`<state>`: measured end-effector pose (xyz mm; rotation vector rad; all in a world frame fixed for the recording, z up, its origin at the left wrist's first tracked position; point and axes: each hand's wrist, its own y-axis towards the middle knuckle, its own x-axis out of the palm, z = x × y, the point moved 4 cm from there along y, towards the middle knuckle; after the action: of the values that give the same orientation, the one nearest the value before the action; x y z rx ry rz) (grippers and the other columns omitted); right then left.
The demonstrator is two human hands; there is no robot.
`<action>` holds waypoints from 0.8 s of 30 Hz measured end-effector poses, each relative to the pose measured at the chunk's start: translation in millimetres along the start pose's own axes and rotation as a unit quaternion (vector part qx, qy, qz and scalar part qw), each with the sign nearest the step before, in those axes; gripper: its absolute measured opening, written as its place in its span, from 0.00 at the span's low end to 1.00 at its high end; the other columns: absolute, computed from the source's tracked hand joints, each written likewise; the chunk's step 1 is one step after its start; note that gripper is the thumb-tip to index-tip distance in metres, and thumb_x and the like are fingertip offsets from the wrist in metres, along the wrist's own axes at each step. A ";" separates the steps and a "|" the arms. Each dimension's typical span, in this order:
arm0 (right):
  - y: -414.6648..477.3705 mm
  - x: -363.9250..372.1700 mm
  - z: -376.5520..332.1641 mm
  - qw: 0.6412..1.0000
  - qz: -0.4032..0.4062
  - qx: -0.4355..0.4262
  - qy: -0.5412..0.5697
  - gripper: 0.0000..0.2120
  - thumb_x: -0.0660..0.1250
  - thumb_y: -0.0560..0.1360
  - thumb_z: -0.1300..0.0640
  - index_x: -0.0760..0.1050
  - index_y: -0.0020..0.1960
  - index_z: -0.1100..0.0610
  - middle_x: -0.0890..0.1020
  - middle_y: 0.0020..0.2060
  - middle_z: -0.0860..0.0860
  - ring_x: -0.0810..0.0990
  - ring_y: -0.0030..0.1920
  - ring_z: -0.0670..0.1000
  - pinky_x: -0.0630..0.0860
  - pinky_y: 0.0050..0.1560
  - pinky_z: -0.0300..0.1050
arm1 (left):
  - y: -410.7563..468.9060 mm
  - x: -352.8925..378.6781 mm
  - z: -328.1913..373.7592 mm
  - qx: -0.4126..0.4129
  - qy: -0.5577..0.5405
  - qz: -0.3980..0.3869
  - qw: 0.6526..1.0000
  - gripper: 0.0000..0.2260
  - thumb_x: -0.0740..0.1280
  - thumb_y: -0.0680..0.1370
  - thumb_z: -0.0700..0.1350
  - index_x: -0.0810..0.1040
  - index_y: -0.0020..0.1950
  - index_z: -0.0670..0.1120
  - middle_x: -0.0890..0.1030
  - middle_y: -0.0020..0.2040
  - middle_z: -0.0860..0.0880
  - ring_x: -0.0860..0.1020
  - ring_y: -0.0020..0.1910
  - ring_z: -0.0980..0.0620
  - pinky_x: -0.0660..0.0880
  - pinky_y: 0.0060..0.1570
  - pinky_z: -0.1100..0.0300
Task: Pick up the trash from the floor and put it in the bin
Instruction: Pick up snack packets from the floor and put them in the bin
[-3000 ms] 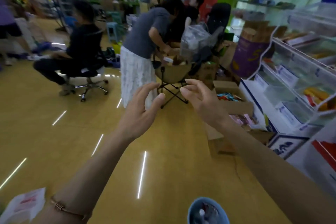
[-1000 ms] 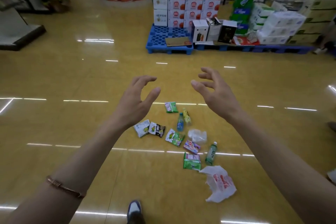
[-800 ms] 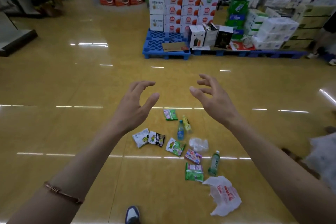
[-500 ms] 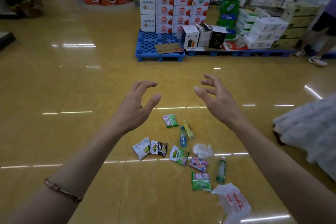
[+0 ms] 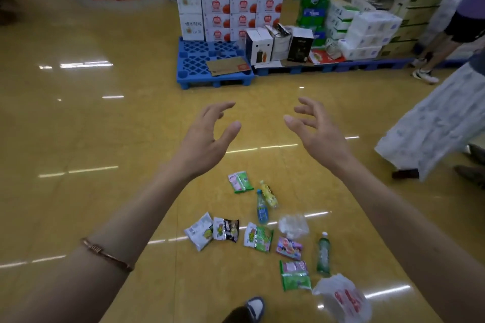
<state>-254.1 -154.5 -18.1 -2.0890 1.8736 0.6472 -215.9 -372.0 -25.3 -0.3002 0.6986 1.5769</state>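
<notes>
**Pickup not yet begun**

The left grip (image 5: 207,139) and right grip (image 5: 319,136) are held out above the floor (image 5: 78,126). Both are released, with fingers loosely curved and grasping nothing. The trash (image 5: 256,237) lies scattered on the floor beneath and between the forearms, untouched. It consists of snack packets (image 5: 225,229), a blue bottle (image 5: 262,208), a yellow bottle (image 5: 269,194), a green bottle (image 5: 323,254) and a white plastic bag (image 5: 341,299). A blue pallet (image 5: 210,63) carrying boxes stands well beyond.

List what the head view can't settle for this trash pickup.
Head view:
Bin: nowhere in frame.
White plastic bag: lower end cut off by the bottom edge.
Green packet: print too small and blurred to read.
Shoe: mostly cut off by the bottom edge.
Passer-by in a white skirt: cut off by the right edge.
</notes>
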 end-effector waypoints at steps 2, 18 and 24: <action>21.5 -3.5 2.9 1.000 0.000 0.003 0.010 0.30 0.65 0.75 0.43 0.61 0.74 0.49 0.71 0.67 0.46 0.72 0.64 0.45 0.72 0.60 0.45 | 25.9 2.7 -1.6 0.001 0.004 -0.008 1.000 0.21 0.61 0.78 0.54 0.65 0.71 0.53 0.68 0.68 0.53 0.69 0.65 0.58 0.68 0.64 0.57; 103.3 -9.2 60.7 0.998 0.019 0.063 0.023 0.30 0.66 0.75 0.43 0.61 0.73 0.48 0.71 0.67 0.45 0.72 0.64 0.45 0.70 0.50 0.34 | 136.3 57.4 -38.3 0.010 0.020 -0.095 0.995 0.22 0.59 0.80 0.53 0.62 0.73 0.53 0.67 0.70 0.54 0.68 0.65 0.59 0.64 0.61 0.63; 106.1 10.4 89.6 0.992 0.053 0.114 0.032 0.30 0.67 0.75 0.45 0.62 0.73 0.49 0.72 0.65 0.45 0.73 0.64 0.45 0.70 0.52 0.35 | 153.0 79.5 -73.0 0.021 0.014 -0.142 0.990 0.22 0.60 0.79 0.53 0.63 0.73 0.52 0.68 0.69 0.53 0.68 0.64 0.59 0.65 0.61 0.62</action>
<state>-371.6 -135.2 -90.2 -1.8979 1.9996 0.3711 -390.7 -349.9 -88.7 -0.3745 0.6776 1.2882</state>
